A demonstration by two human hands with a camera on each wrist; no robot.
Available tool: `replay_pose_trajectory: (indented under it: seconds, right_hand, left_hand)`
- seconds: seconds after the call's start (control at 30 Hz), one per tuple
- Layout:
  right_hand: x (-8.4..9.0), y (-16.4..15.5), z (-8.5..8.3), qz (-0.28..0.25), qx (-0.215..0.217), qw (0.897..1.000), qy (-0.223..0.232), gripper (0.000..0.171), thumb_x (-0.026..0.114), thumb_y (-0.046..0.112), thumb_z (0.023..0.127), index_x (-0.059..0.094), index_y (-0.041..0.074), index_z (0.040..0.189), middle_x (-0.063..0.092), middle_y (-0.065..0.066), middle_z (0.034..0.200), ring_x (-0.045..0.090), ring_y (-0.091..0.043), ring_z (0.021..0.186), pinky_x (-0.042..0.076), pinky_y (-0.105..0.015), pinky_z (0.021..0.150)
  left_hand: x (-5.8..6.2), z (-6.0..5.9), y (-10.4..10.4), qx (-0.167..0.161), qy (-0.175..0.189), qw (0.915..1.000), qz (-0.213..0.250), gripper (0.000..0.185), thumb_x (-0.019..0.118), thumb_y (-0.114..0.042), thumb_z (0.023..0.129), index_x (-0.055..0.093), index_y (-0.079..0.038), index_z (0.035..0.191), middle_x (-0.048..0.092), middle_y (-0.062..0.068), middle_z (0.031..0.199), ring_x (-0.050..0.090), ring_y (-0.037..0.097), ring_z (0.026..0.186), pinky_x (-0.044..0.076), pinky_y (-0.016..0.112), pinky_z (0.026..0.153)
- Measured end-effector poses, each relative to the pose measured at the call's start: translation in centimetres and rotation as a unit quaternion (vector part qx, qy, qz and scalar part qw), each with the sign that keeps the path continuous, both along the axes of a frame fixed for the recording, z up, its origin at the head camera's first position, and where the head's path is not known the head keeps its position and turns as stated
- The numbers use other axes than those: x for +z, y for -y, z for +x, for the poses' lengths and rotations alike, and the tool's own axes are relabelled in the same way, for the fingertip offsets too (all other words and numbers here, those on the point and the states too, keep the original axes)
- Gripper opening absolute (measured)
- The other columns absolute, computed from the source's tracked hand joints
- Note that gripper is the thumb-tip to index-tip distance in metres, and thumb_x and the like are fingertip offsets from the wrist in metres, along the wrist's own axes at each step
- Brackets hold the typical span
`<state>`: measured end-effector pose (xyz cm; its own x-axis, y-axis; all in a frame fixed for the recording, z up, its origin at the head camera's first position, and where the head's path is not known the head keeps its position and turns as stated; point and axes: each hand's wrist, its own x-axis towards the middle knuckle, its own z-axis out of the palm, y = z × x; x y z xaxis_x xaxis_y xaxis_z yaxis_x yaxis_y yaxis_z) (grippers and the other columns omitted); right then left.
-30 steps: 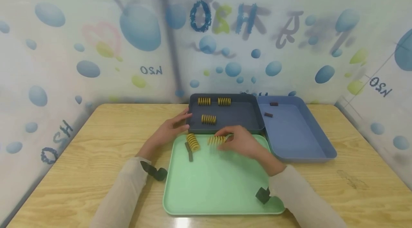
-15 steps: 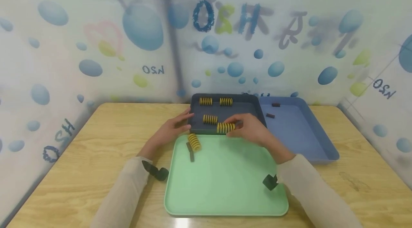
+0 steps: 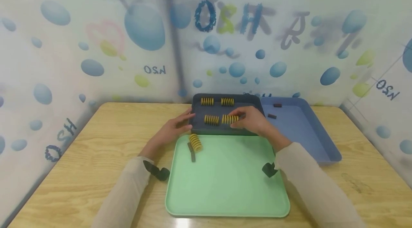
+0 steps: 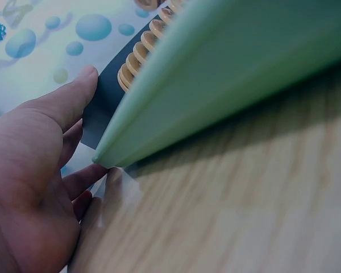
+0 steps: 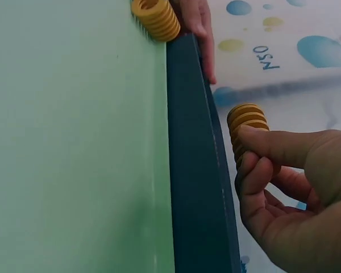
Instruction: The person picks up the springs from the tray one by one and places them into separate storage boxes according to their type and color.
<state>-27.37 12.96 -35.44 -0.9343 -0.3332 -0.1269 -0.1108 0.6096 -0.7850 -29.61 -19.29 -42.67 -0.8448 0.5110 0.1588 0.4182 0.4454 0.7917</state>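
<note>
My right hand pinches a yellow coil spring between thumb and fingers, at the front part of the dark tray. In the right wrist view the spring shows beyond the tray wall. Three other yellow springs lie in that tray, one of them, the front-left spring, just left of the held one. My left hand has its fingers extended against the dark tray's left side. Another yellow spring lies on the green tray, beside thin dark pieces.
A blue tray stands to the right, holding two small dark springs, one at the back and one nearer. The green tray sits in front of the dark one. A patterned wall rises behind the wooden table.
My right hand has carried the yellow spring from the green tray forward to the dark tray, right of the front-left spring. My left hand stays at the dark tray's side.
</note>
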Motion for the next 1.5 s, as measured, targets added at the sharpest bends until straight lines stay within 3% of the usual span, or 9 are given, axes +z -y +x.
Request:
replay_pose_trajectory:
  seconds: [0.17, 0.5, 0.9, 1.13, 1.5]
  right_hand:
    - [-0.2, -0.1, -1.4, -0.012, 0.004, 1.0, 0.015, 0.041, 0.076, 0.017, 0.084, 0.063, 0.015, 0.123, 0.053, -0.008, 0.131, 0.058, -0.025, 0.102, 0.052, -0.046, 0.081]
    - [-0.7, -0.3, -3.3, 0.008, 0.012, 0.999, 0.03, 0.043, 0.074, 0.016, 0.085, 0.062, 0.012, 0.126, 0.055, -0.009, 0.129, 0.058, -0.025, 0.102, 0.052, -0.041, 0.082]
    - [-2.0, 0.1, -5.0, 0.027, -0.004, 0.997, 0.067, 0.042, 0.072, 0.012, 0.087, 0.061, 0.01, 0.127, 0.053, -0.011, 0.133, 0.061, -0.025, 0.102, 0.053, -0.038, 0.084]
    - [-2.3, 0.2, -5.2, 0.043, 0.02, 0.997, 0.058, 0.042, 0.072, 0.013, 0.087, 0.061, 0.009, 0.128, 0.052, -0.012, 0.136, 0.056, -0.027, 0.112, 0.051, -0.039, 0.087]
    - [-2.5, -0.3, -5.6, 0.068, 0.016, 0.997, 0.029, 0.042, 0.072, 0.013, 0.087, 0.061, 0.011, 0.128, 0.05, -0.012, 0.138, 0.056, -0.028, 0.109, 0.052, -0.039, 0.081]
  left_hand:
    - [0.0, 0.0, -0.1, 0.001, 0.009, 1.0, 0.002, 0.052, 0.056, -0.02, 0.098, 0.04, -0.007, 0.145, 0.017, 0.008, 0.158, 0.013, 0.029, 0.143, 0.01, 0.051, 0.114]
    - [0.1, 0.1, 0.1, 0.004, -0.001, 1.0, -0.009, 0.055, 0.057, -0.036, 0.096, 0.043, -0.017, 0.146, 0.02, -0.008, 0.157, 0.016, 0.019, 0.143, 0.014, 0.047, 0.114]
    - [-0.1, 0.0, 0.1, 0.003, 0.004, 1.0, -0.006, 0.056, 0.058, -0.038, 0.095, 0.043, -0.018, 0.145, 0.02, -0.007, 0.157, 0.016, 0.018, 0.143, 0.014, 0.047, 0.114]
    - [-0.1, 0.0, 0.1, 0.004, 0.009, 1.0, 0.0, 0.055, 0.059, -0.037, 0.095, 0.043, -0.019, 0.145, 0.019, -0.007, 0.158, 0.016, 0.016, 0.143, 0.014, 0.046, 0.114]
    - [-0.2, 0.0, 0.2, 0.006, 0.003, 0.9999, -0.011, 0.057, 0.057, -0.04, 0.095, 0.042, -0.02, 0.146, 0.018, -0.005, 0.158, 0.015, 0.017, 0.143, 0.015, 0.046, 0.114]
